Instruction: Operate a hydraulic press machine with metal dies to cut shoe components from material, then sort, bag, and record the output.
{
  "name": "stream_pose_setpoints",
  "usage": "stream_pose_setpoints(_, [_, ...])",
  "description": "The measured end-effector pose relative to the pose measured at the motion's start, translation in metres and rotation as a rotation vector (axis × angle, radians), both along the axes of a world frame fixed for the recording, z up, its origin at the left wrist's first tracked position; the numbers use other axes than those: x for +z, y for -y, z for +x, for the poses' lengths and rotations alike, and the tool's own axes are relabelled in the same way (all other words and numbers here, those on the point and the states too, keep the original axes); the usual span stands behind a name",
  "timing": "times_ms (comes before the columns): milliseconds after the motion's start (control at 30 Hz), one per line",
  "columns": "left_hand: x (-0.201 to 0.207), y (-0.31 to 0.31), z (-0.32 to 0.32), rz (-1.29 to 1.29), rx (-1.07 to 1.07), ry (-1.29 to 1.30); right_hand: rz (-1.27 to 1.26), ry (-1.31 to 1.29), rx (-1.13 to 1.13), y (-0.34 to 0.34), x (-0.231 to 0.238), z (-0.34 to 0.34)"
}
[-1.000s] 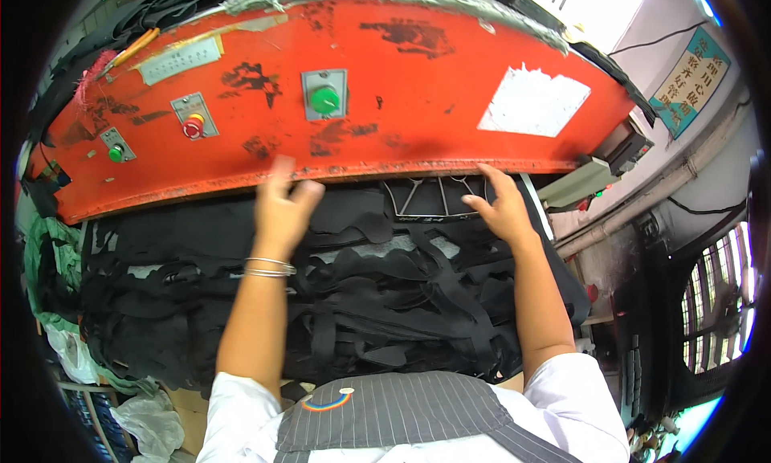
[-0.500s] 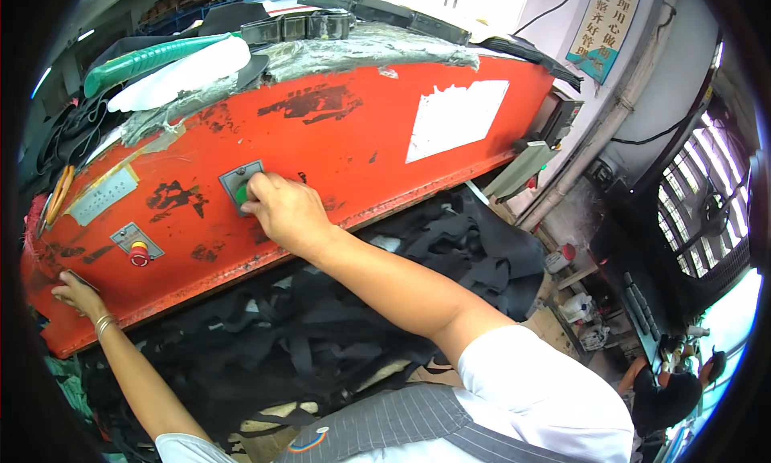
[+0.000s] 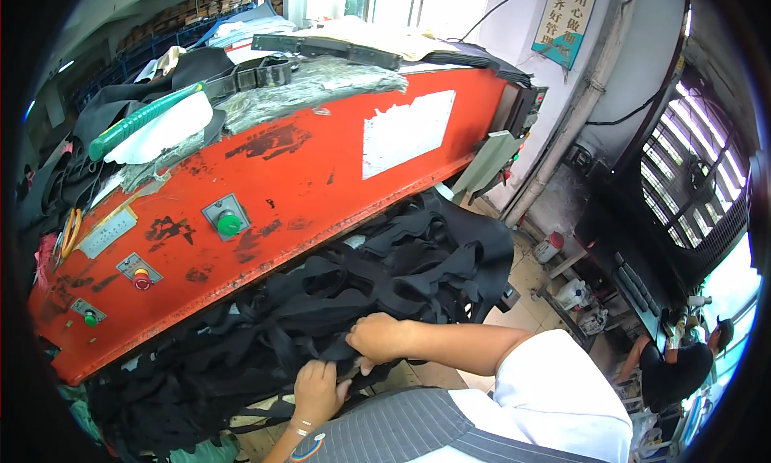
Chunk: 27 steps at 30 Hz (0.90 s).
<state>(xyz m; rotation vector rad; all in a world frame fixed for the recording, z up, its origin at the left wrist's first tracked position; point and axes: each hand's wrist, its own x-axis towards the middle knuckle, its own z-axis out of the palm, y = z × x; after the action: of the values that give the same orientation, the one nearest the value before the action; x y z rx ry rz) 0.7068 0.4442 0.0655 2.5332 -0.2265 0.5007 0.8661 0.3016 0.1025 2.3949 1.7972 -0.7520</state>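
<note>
A heap of black cut-out sheet scraps (image 3: 401, 274) with holes and strips spreads below the red machine panel (image 3: 309, 178). My right hand (image 3: 381, 338) is closed on the near edge of the scraps. Close below it, my left hand (image 3: 318, 393) has its fingers curled over the same black material. The part inside both fists is hidden. On the panel, a large green button (image 3: 229, 224), a red mushroom button (image 3: 142, 279) and a small green button (image 3: 91, 318) stand apart from my hands.
On top of the machine lie a green-handled tool (image 3: 148, 122), a black metal cutting frame (image 3: 265, 73) and stacked sheets. Orange-handled scissors (image 3: 71, 232) hang at the left. A pipe (image 3: 574, 110) runs up the wall. Another person (image 3: 683, 367) sits far right.
My right hand has left the large green button and my left hand the panel's lower left. Both have come down to the black scraps. The view has shifted, showing more machine top.
</note>
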Motion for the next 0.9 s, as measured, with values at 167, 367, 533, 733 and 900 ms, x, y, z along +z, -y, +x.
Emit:
stream_pose_setpoints(167, [-0.014, 0.020, 0.015, 0.265, 0.156, -0.233, 0.384, 0.274, -0.082, 0.013, -0.042, -0.022])
stream_pose_setpoints(367, [-0.018, 0.042, 0.010, 0.267, 0.314, -0.246, 0.377, 0.306, -0.128, 0.024, -0.044, -0.030])
stream_pose_setpoints(533, [-0.022, 0.060, -0.019, 0.258, 0.282, -0.327, 0.362, 0.254, -0.132, 0.052, -0.059, -0.062])
stream_pose_setpoints(733, [0.067, 0.048, -0.014, -0.544, 0.138, -0.735, 0.468, -0.776, 0.118, 0.117, 0.063, -0.016])
stream_pose_setpoints(900, [0.028, 0.047, 0.098, -0.188, 0.234, -0.008, 0.609, -0.035, -0.193, 0.096, 0.020, 0.069])
